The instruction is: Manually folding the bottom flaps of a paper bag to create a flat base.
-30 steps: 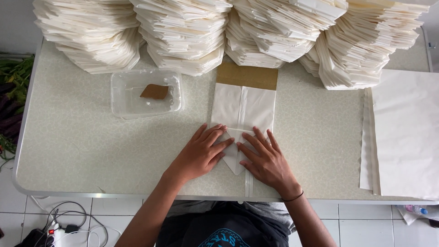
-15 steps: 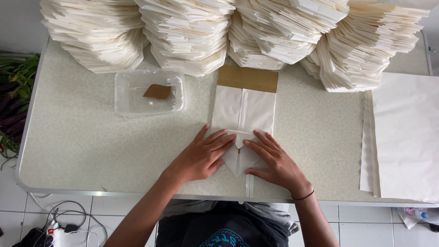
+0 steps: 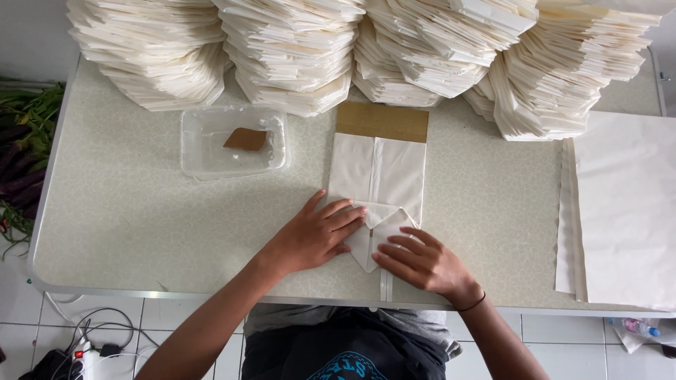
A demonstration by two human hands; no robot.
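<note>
1. Over the last second the left hand (image 3: 318, 236) and right hand (image 3: 421, 262) have drawn a little apart – a second ago they nearly touched over the pointed fold; now that white tip shows between them.
2. The bag (image 3: 379, 179) – a flat white paper piece with a brown strip at its far end – lies where it did, mid-tabletop, its near end folded into a downward point close to the front edge.
3. Left-hand fingers (image 3: 348, 212) are spread flat, pressing the left flap of the fold; right-hand fingers (image 3: 398, 243) lie flat and slightly spread on the right flap. Neither hand grips anything – both press down.
4. My judgement: the spreading looks like creasing outward from the centre, so the bottom fold seems to be in the pressing stage rather than finished.
5. Around: tall stacks (image 3: 296, 49) of cream folded paper line the far edge, just behind the brown strip; a clear tray (image 3: 201, 151) with a brown scrap (image 3: 245, 138) sits to the left, apart from the bag; flat white sheets (image 3: 627, 211) lie at the right.
6. The tabletop (image 3: 141, 218) around the hands is bare of obstacles; green leaves (image 3: 24, 119) lie beyond its left end, cables (image 3: 91, 338) on the floor.
</note>
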